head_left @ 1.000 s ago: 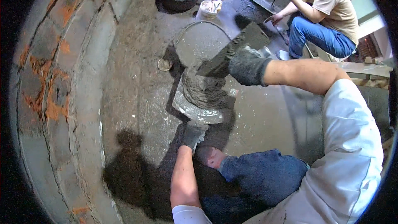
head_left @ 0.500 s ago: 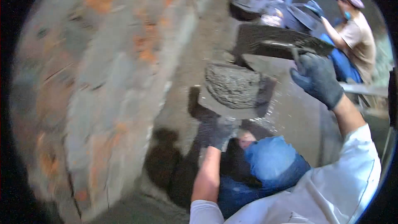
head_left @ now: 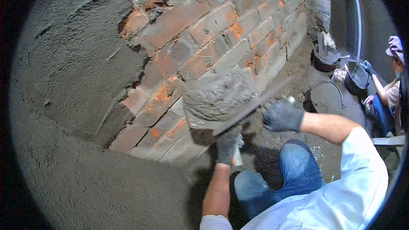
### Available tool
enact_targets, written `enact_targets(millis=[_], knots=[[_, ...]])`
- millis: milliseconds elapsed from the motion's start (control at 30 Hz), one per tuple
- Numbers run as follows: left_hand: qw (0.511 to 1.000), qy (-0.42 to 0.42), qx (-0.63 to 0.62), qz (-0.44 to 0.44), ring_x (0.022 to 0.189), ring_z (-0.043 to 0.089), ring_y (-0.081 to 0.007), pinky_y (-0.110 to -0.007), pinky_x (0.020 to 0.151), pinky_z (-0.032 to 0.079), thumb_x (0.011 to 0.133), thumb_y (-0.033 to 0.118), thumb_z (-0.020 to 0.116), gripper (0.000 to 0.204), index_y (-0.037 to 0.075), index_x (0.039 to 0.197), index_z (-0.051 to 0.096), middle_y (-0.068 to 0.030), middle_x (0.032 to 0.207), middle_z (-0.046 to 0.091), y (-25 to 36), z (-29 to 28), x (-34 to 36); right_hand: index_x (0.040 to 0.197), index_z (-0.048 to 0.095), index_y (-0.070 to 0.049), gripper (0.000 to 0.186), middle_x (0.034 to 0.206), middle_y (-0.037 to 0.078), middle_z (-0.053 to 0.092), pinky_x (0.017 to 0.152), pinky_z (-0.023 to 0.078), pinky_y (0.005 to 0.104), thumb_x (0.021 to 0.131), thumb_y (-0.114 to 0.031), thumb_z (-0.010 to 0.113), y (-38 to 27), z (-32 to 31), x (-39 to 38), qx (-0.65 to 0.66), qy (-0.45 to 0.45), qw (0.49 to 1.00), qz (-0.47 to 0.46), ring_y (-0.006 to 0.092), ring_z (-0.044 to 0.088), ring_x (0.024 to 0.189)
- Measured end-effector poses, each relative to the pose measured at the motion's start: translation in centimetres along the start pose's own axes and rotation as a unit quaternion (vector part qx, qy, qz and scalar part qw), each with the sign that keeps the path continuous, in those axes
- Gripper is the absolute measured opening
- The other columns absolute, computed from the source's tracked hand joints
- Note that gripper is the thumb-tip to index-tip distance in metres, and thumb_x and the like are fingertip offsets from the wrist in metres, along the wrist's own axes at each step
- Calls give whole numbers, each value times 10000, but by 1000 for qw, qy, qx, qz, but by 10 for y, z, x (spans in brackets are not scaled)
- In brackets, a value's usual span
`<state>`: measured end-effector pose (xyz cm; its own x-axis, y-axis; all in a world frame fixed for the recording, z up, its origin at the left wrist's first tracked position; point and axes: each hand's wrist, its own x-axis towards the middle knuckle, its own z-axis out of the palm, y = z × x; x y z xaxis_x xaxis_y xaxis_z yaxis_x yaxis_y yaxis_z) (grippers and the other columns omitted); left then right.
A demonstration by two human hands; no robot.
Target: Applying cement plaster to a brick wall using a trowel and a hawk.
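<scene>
In its dark glove, my left hand (head_left: 228,147) is wrapped around the handle under a plasterer's hawk (head_left: 200,124). A thick heap of wet grey mortar (head_left: 219,96) covers the hawk. My right hand (head_left: 283,115), also gloved and slightly blurred, is closed on a plastering trowel (head_left: 254,108). The trowel's long blade is seen nearly edge-on, across the near right side of the mortar; whether it touches the mortar I cannot tell. Beyond the hawk rises a bare brick wall (head_left: 191,34), its left part coated in fresh mortar (head_left: 72,59).
My bent knees (head_left: 300,157) are just right of my left hand. A co-worker (head_left: 392,89) sits at the far right, a gloved hand at a dark bucket (head_left: 357,76). Another tub (head_left: 326,61) and a hose (head_left: 334,86) lie nearby.
My view has swung toward the brick wall and its coated part. The hawk has risen in front of the bricks. The trowel has come from beyond the hawk down to the mortar's near right side.
</scene>
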<state>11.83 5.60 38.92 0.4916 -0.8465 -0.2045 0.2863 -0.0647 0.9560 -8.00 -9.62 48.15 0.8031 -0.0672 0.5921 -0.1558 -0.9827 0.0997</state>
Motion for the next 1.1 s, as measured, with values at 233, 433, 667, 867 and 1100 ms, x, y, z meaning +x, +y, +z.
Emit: enact_targets(millis=[233,433,667,867,1100], knots=[[743,63,563,356,551,592,-242,-350,476,454,837,284,534,244,68,764,621,-132,660,598,98,-48,8,687,635,-85,220,598,131,577,540,470,425,655,-302,615,12,-18,173,-39,7,998,-49,308,598,590],[998,-41,-15,42,487,518,-139,-309,448,457,862,268,503,232,63,964,540,-47,688,550,56,6,8,642,624,-84,266,661,155,592,596,477,437,682,-347,617,31,-17,252,27,93,995,18,324,606,665],[981,92,-167,-31,418,465,-168,-303,392,399,814,235,597,203,98,735,469,-27,564,470,98,57,36,746,666,-89,256,764,153,636,650,485,406,634,-317,633,52,-53,327,-3,-53,998,38,313,620,742],[969,61,-238,3,430,440,-154,-304,404,370,825,259,585,212,128,696,479,4,543,453,103,78,59,732,659,-42,336,669,96,634,547,467,326,592,-343,716,91,-77,362,74,-73,992,66,185,582,577],[976,110,-186,-7,479,454,-127,-274,442,383,842,232,563,142,120,764,524,14,585,480,147,98,45,784,672,-55,231,633,86,619,482,479,350,687,-261,637,106,-102,375,153,-96,982,50,191,569,510]])
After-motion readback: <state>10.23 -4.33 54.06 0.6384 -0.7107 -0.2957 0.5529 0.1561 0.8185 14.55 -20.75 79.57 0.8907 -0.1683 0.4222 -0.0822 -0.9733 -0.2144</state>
